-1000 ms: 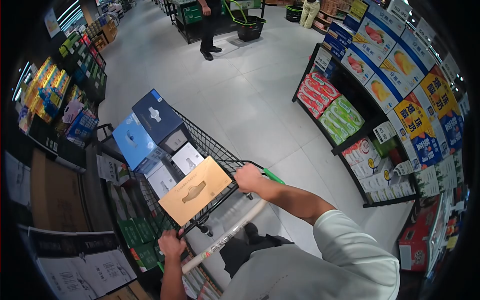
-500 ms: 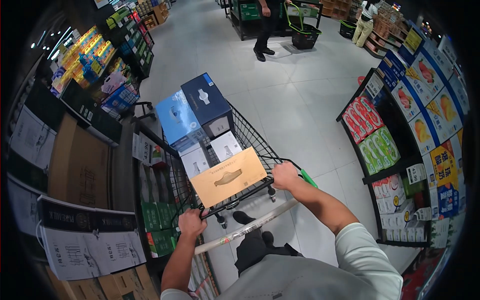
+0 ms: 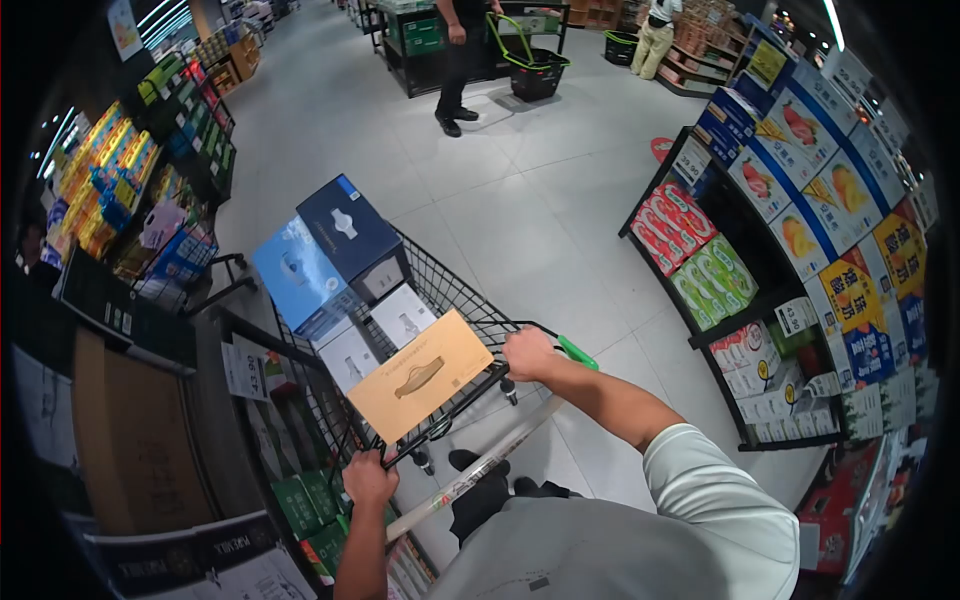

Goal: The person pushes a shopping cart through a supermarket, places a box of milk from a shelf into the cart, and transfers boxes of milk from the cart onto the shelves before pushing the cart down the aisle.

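A black wire shopping cart [image 3: 455, 285] stands in front of me, tilted across the view. My left hand [image 3: 370, 477] is wrapped round the left end of its rim by the handle. My right hand [image 3: 528, 352] grips the right corner, beside a green end piece [image 3: 577, 352]. Inside the cart lie a tan box [image 3: 421, 376] nearest me, two white boxes [image 3: 403, 315] behind it, then a light blue box [image 3: 300, 277] and a dark blue box [image 3: 350, 232]. The pale handle bar [image 3: 475, 470] runs below my hands, touched by neither.
A shelf of cartons [image 3: 700, 265] stands on the right, and dark shelves with green packs [image 3: 305, 500] are close on the left. Ahead, a person in dark clothes [image 3: 457, 70] stands beside a black basket with a green handle [image 3: 537, 77]. Another person [image 3: 655, 40] is farther right.
The view swings right and then partly back left, shifting the cart and shelves in the frame. Both hands keep their hold, and the boxes stay in place in the cart.
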The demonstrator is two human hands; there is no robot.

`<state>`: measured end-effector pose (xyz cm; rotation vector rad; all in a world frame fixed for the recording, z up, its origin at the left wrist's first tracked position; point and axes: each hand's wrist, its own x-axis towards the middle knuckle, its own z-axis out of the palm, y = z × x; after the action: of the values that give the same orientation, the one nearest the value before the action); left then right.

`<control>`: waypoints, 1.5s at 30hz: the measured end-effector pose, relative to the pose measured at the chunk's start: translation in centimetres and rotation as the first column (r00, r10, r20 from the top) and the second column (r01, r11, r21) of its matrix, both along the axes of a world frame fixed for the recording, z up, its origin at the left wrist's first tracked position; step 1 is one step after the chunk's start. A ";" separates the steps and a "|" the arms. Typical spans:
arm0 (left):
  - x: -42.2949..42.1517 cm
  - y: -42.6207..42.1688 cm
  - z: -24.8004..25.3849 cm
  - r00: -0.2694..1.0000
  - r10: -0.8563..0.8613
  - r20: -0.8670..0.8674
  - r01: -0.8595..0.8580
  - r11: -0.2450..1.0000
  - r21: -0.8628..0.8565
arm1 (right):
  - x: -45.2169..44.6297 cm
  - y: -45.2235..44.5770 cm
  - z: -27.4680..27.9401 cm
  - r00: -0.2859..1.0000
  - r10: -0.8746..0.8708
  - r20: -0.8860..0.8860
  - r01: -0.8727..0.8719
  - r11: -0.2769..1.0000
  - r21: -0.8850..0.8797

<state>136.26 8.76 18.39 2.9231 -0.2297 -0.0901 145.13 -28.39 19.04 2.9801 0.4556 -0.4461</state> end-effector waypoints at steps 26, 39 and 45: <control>4.0 1.3 0.1 0.997 -0.003 0.076 0.008 0.998 -0.060 | 4.0 0.8 -0.5 1.000 0.004 0.008 -0.004 1.000 0.028; 5.3 -1.2 -0.4 0.990 0.048 0.134 -0.033 0.993 -0.112 | 8.5 -1.0 -1.6 0.997 0.077 0.000 -0.077 0.997 0.009; 5.9 -2.4 -0.9 0.984 0.082 0.156 -0.064 0.991 -0.121 | 11.1 -1.1 -0.8 0.992 0.080 -0.101 -0.082 0.996 -0.021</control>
<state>142.13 6.36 17.52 2.8207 -0.1468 0.1650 156.26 -29.48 18.27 2.9126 0.5738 -0.5903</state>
